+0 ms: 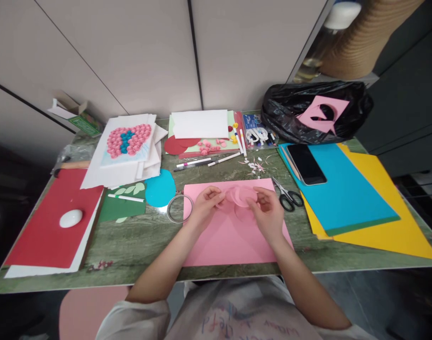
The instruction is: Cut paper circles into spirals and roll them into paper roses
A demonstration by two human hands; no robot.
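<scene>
Both of my hands work over a pink paper sheet (230,236) lying flat at the table's front middle. My left hand (206,204) pinches the left end of a curled pink paper strip (237,194), fingers closed on it. My right hand (267,210) grips the strip's right side, fingers bent around it. The strip loops up between the two hands, just above the sheet.
Black scissors (289,196) lie right of the sheet, a tape ring (179,208) and blue paper circle (160,189) left. A phone (306,164) rests on blue and yellow sheets (347,189). Red paper with a white oval (71,218), markers (202,163), heart artwork (128,140), black bag (317,111).
</scene>
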